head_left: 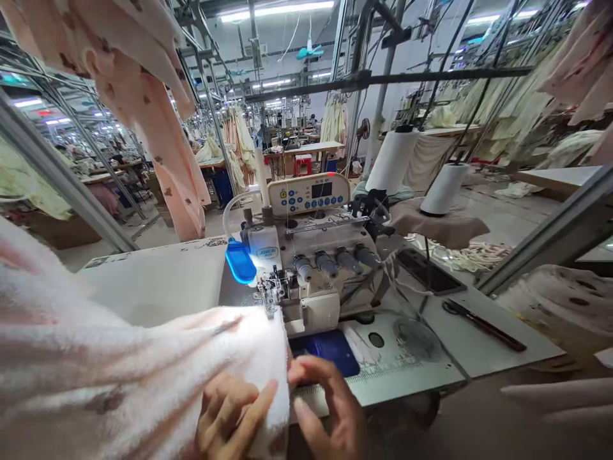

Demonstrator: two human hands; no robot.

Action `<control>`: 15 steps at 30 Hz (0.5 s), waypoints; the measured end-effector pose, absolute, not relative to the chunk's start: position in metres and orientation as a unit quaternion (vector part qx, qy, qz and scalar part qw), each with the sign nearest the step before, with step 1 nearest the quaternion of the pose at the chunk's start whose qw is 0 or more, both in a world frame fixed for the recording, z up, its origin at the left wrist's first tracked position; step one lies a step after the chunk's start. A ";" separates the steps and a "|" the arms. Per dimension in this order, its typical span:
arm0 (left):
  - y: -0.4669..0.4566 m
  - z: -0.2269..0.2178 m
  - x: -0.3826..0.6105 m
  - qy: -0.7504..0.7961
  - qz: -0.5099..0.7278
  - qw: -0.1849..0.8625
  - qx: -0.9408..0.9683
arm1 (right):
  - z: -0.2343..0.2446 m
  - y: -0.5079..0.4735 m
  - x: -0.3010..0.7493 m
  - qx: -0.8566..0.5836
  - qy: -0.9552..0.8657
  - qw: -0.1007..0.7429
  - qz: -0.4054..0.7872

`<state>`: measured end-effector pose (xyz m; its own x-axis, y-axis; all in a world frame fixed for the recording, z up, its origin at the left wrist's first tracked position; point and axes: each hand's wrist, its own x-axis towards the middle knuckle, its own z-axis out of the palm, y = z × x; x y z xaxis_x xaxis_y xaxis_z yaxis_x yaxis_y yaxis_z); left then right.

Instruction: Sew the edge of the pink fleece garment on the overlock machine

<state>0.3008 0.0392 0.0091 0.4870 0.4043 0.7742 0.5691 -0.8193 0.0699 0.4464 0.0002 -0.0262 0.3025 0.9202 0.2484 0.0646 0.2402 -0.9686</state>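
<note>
Pale pink fleece fabric with brown spots spreads from the left side up to the presser foot of an overlock sewing machine, where a lamp lights it brightly. My left hand is on the fabric close to its right edge, fingers curled into it and the index finger reaching toward that edge. Just right of the edge is my right hand, its thumb and bent index finger apart. The index fingertip is at the fabric edge; whether other fingers touch cloth behind it is hidden.
Dark-handled scissors lie on the right of the machine table. White thread cones stand behind. A blue plastic guard hangs by the needle. Spotted pink garment pieces hang at upper left, beside metal frame posts.
</note>
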 end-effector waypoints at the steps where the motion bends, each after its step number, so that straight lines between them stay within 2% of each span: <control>1: 0.038 0.008 0.301 -0.291 -0.438 0.073 -0.848 | -0.025 0.006 0.447 -0.519 -0.477 0.622 0.339; 6: 0.027 -0.003 0.302 -0.282 -0.456 -0.018 -0.844 | -0.028 0.007 0.440 -0.479 -0.474 0.541 0.504; 11: 0.009 0.004 0.304 -0.287 -0.442 0.054 -0.848 | -0.021 -0.030 0.441 -0.482 -0.482 0.516 0.519; 15: 0.000 0.012 0.308 -0.276 -0.466 0.080 -0.837 | -0.010 -0.043 0.446 -0.532 -0.516 0.502 0.446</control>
<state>0.3085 -0.0002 0.0119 0.4134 0.3873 0.8241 0.5365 -0.8348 0.1231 0.4463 -0.0429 -0.0105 0.0693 0.9967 0.0431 0.1005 0.0361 -0.9943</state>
